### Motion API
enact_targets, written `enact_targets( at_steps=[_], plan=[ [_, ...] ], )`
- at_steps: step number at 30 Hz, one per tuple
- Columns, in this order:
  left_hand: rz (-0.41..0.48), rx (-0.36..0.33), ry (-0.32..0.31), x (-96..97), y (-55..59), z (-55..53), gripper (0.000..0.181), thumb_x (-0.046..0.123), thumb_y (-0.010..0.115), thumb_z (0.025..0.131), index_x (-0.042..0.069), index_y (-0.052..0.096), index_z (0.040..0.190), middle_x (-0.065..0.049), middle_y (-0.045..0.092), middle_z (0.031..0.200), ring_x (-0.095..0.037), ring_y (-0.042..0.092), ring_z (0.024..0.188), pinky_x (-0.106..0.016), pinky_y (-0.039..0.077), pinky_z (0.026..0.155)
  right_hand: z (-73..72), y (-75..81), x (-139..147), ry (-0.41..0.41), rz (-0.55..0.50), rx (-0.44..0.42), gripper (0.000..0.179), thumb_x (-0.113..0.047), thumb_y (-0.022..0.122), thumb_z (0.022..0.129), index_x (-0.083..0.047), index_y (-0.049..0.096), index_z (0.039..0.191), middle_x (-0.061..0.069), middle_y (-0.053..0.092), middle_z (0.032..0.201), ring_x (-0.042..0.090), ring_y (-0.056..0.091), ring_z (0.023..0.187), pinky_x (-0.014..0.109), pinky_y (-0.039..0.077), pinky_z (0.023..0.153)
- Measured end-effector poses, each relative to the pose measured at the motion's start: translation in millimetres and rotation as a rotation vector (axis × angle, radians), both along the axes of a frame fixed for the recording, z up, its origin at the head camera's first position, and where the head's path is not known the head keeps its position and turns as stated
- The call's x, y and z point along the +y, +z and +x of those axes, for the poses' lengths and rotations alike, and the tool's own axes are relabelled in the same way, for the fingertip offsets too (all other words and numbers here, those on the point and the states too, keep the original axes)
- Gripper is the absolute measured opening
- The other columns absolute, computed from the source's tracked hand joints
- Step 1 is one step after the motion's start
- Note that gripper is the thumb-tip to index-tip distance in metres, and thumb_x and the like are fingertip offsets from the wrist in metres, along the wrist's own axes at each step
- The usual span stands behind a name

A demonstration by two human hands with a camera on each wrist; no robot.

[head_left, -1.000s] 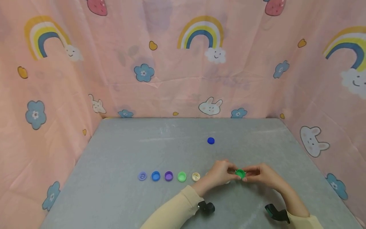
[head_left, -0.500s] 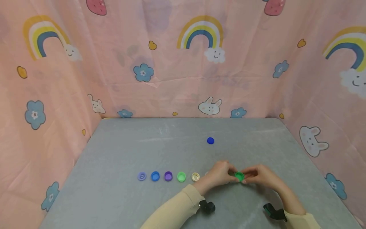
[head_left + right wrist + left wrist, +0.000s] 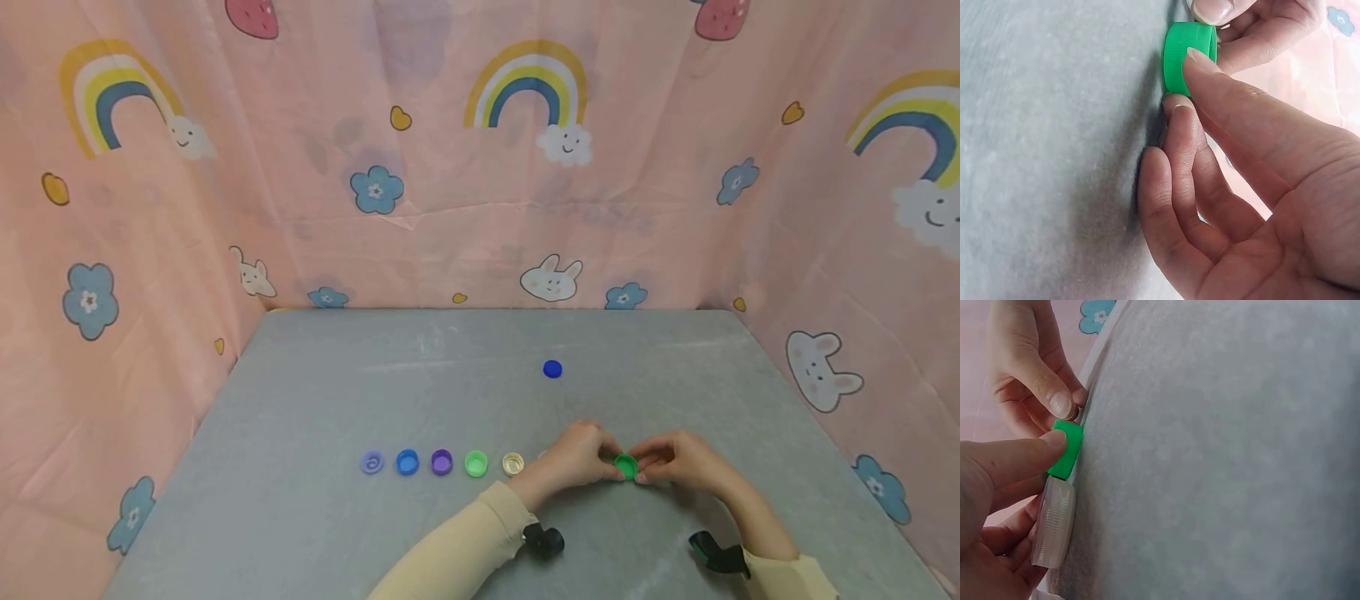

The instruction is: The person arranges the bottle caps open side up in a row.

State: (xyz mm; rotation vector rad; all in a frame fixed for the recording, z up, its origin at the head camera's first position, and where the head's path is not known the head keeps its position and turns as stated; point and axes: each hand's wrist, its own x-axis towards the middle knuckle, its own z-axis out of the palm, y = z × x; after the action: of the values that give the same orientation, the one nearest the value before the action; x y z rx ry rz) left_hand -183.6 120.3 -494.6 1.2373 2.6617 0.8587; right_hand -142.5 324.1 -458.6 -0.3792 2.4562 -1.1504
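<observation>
A green bottle cap [image 3: 626, 466], open side up, stands at the right end of a row of caps, close to the grey tabletop. My left hand [image 3: 576, 454] pinches it from the left, its thumb flat on the ribbed side in the left wrist view. From the right, my right hand [image 3: 678, 461] pinches the same cap between thumb and index finger, its other fingers curled near the table. Under my left hand, a clear ribbed cap [image 3: 1055, 523] sits right beside the green one; the hand hides it in the head view.
Leftward the row runs on with a cream cap [image 3: 513, 463], a light green cap [image 3: 476, 463], a purple cap [image 3: 442, 462], a blue cap [image 3: 407, 462] and a lavender cap [image 3: 372, 462]. A dark blue cap [image 3: 552, 368] lies farther back. Pink printed cloth [image 3: 450, 242] surrounds the table.
Both hands have brought the green cap slightly down and to the left, towards the row. The other visible caps have stayed where they were.
</observation>
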Motion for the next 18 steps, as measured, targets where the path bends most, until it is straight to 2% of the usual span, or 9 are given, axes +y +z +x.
enact_targets(
  at_steps=[4,7,10,12,15,18],
  plan=[
    [-0.007,0.000,-0.002,-0.6,1.1,0.0,0.026,0.034,0.081,0.074,0.021,0.076,0.096,0.015,0.069,0.084,0.003,0.048,0.074,-0.008,0.033,0.067,-1.6,-0.2,2,0.023,-0.018,-0.018,0.039,-0.016,0.076,0.079,0.006,0.066,0.111,0.015,0.072,0.095,0.013,0.069,0.081,0.021,0.052,0.068],
    [0.033,-0.084,0.023,-2.9,1.9,-1.1,0.031,0.033,0.082,0.073,0.017,0.075,0.100,0.011,0.069,0.088,0.004,0.050,0.076,-0.007,0.036,0.068,-5.4,3.0,2,0.054,-0.020,-0.019,0.040,-0.015,0.075,0.080,0.007,0.065,0.112,0.017,0.071,0.096,0.013,0.068,0.082,0.022,0.052,0.068],
    [0.130,-0.203,0.089,-7.8,4.1,-5.1,0.035,0.029,0.081,0.074,0.012,0.073,0.103,0.006,0.067,0.092,0.003,0.054,0.079,-0.008,0.041,0.069,-12.4,9.2,0,0.070,0.000,0.018,0.041,-0.015,0.074,0.081,0.008,0.063,0.114,0.018,0.071,0.097,0.015,0.068,0.084,0.022,0.052,0.069],
    [0.210,-0.255,0.145,-11.9,5.8,-10.3,0.034,0.025,0.081,0.075,0.008,0.072,0.104,0.002,0.067,0.092,0.001,0.056,0.079,-0.010,0.044,0.068,-18.7,13.4,-4,0.058,0.032,0.060,0.041,-0.016,0.072,0.083,0.008,0.062,0.115,0.017,0.070,0.097,0.017,0.068,0.085,0.023,0.052,0.071],
    [0.283,-0.279,0.218,-18.7,9.8,-20.8,0.033,0.022,0.080,0.076,0.007,0.072,0.104,-0.003,0.068,0.093,-0.005,0.059,0.078,-0.013,0.045,0.066,-29.5,17.4,-11,0.010,0.093,0.124,0.041,-0.017,0.071,0.084,0.005,0.062,0.117,0.014,0.071,0.097,0.020,0.067,0.086,0.029,0.052,0.074],
    [0.296,-0.276,0.268,-25.0,13.6,-32.5,0.034,0.022,0.079,0.077,0.006,0.070,0.106,-0.005,0.068,0.095,-0.008,0.060,0.079,-0.015,0.046,0.066,-41.3,17.2,-19,-0.044,0.133,0.148,0.040,-0.018,0.070,0.085,0.002,0.062,0.118,0.012,0.071,0.099,0.023,0.066,0.089,0.038,0.053,0.078]
  ],
)
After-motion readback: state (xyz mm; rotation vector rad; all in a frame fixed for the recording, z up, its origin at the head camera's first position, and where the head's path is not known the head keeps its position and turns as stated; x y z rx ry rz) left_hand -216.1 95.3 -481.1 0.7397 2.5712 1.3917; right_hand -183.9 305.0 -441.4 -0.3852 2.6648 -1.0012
